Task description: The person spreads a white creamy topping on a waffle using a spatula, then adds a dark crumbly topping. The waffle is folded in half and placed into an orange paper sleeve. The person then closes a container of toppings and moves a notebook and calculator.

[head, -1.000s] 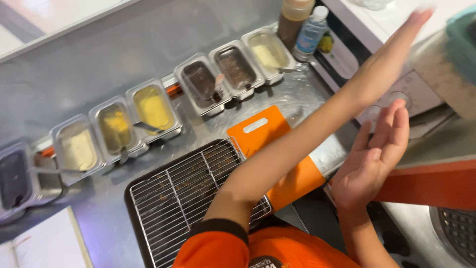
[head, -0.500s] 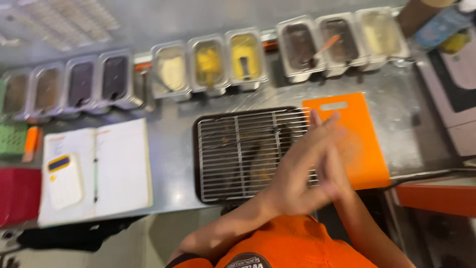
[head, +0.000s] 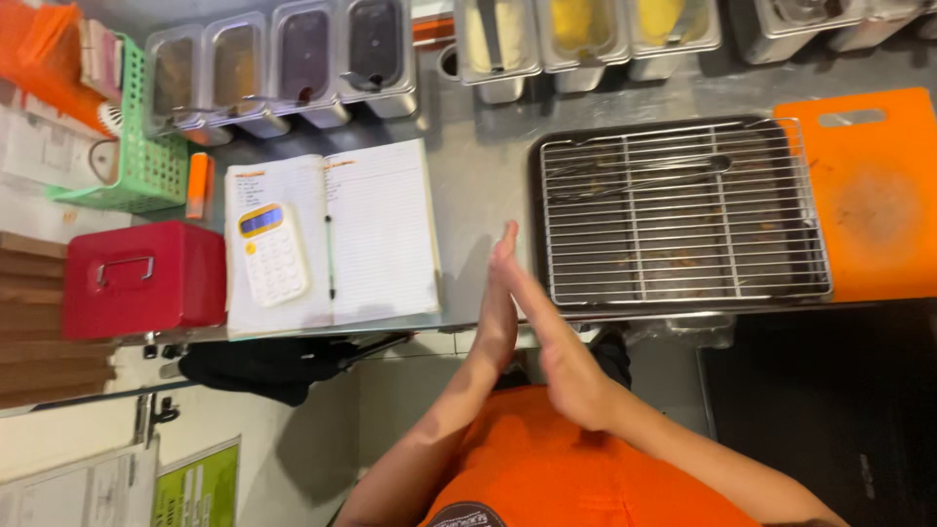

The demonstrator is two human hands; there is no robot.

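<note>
My left hand point(head: 498, 310) and my right hand point(head: 558, 359) are pressed flat together, palm to palm, fingers straight and pointing at the counter. They hold nothing. They hover at the steel counter's front edge point(head: 478, 195), between an open notebook point(head: 381, 229) on the left and a wire rack point(head: 683, 210) on a dark tray on the right. A pen point(head: 330, 256) lies in the notebook's fold and a white and yellow calculator point(head: 271, 254) rests on its left page. My orange shirt point(head: 576, 468) fills the bottom.
An orange cutting board point(head: 869, 195) lies right of the rack. Several steel containers point(head: 322, 59) with sauces line the back. At the left stand a red metal box point(head: 146, 278), a green basket point(head: 146, 137) and a small orange tube point(head: 198, 185).
The view has swung left along the counter, bringing the notebook and red box into sight. My right arm, raised a second ago, has come down and both palms now meet.
</note>
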